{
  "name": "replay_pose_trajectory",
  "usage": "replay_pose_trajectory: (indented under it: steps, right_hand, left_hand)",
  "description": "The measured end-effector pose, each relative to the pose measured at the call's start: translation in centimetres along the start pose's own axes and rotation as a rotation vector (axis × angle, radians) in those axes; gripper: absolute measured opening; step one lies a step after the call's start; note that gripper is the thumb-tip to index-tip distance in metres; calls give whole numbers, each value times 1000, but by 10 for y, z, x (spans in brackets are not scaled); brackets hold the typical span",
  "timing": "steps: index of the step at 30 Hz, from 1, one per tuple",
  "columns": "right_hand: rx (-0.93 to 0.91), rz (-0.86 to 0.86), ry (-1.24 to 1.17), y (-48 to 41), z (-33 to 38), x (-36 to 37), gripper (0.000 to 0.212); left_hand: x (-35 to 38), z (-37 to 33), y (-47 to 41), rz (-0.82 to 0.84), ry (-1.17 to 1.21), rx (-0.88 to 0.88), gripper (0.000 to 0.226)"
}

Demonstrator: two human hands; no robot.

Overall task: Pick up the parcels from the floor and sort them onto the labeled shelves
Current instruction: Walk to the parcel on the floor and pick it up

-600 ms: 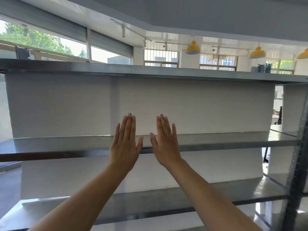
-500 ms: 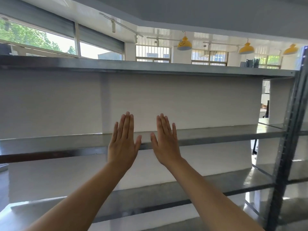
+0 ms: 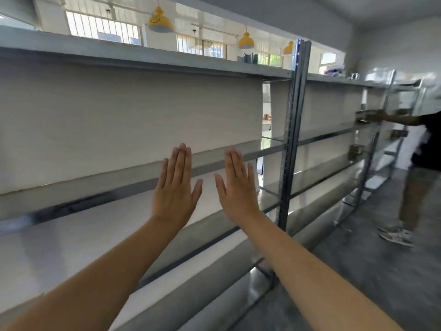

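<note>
My left hand point(image 3: 175, 187) and my right hand point(image 3: 236, 187) are held up side by side in front of me, backs toward the camera, fingers straight and together, holding nothing. Behind them runs a long metal shelf rack point(image 3: 133, 185) with white backing boards and bare grey shelves. No labels can be read on it. Small brown parcels point(image 3: 355, 149) sit on shelves further right, blurred. No parcel on the floor is in view.
A grey steel upright point(image 3: 292, 139) divides the rack sections. At the far right a person in a dark top point(image 3: 424, 144) stands on the grey concrete floor point(image 3: 372, 259), reaching an arm to a shelf with a box. Yellow lamps point(image 3: 160, 21) hang above.
The view has swung to the right, bringing the steel upright, more rack sections and the other person into sight. Both hands stay raised and flat as before.
</note>
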State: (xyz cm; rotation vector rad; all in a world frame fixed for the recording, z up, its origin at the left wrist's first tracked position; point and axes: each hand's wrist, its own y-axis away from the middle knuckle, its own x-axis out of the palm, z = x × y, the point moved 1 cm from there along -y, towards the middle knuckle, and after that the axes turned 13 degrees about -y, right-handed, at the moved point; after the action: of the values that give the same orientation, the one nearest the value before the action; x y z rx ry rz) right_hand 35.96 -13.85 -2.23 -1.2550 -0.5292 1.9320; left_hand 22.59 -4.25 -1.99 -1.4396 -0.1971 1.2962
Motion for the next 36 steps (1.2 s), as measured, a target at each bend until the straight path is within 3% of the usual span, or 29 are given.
replay_pose_trajectory:
  steps: [12, 23, 36]
  right_hand:
    - [241, -110, 278, 52, -148, -135, 70]
    - [379, -175, 447, 80, -265, -264, 65]
    - [567, -227, 577, 140, -361, -328, 64]
  left_hand:
    - [14, -189, -35, -67, 151, 239, 73]
    - [-2, -376, -79, -136, 345, 334, 70]
    - [1, -533, -83, -85, 550, 499, 70]
